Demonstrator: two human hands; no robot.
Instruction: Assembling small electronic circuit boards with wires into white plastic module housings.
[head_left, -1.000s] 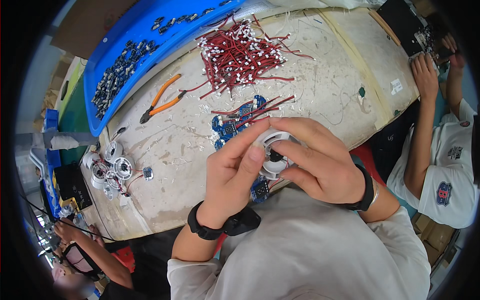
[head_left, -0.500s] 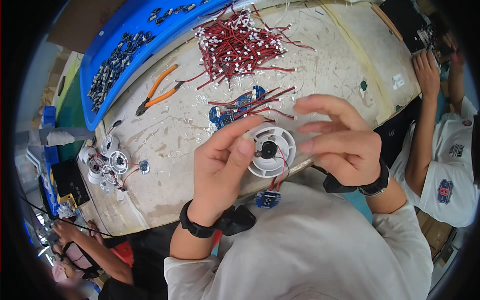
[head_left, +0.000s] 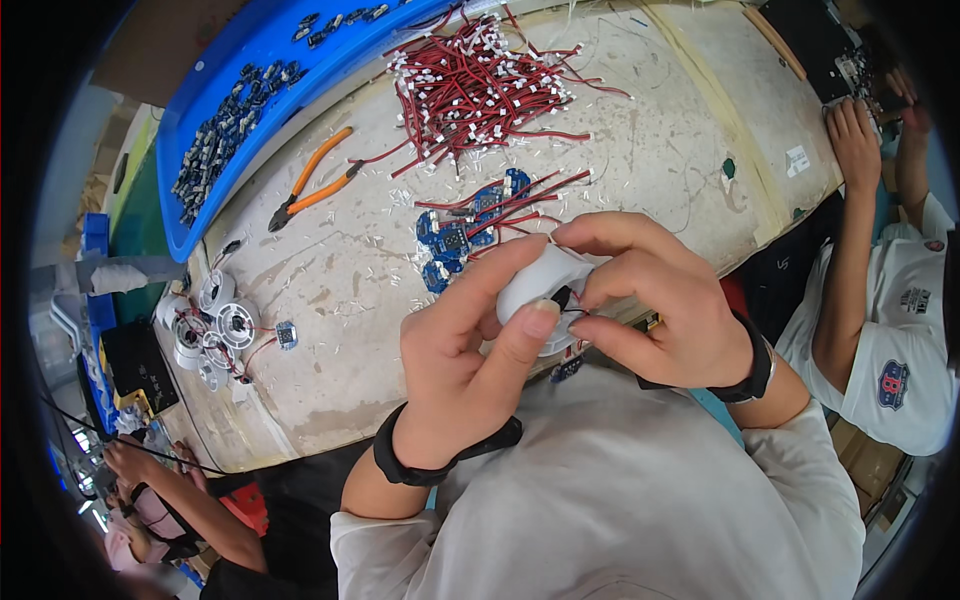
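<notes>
Both hands meet over a white round plastic housing [head_left: 545,278], tilted up so that its smooth white side shows. My left hand [head_left: 455,355] grips it from the left, thumb in front beside a small black part [head_left: 562,297]. From the right, my right hand [head_left: 670,305] is closed on the housing, with its index finger at the upper edge and its thumb by thin wires. What exactly its fingertips pinch is partly hidden. A small blue circuit board [head_left: 567,370] hangs below the housing, mostly covered. Just beyond the hands lie several blue circuit boards [head_left: 452,240] with red-and-black wires.
A heap of red-and-black wires with white connectors [head_left: 480,80] lies at the back. Orange-handled cutters [head_left: 312,180] rest beside a blue tray [head_left: 185,235] of small parts. Wired white housings [head_left: 215,325] sit at left. Co-workers' arms [head_left: 855,150] show at both sides.
My right hand has moved left and closed on the housing. The housing has tipped, hiding its spoked face and most of the hanging board.
</notes>
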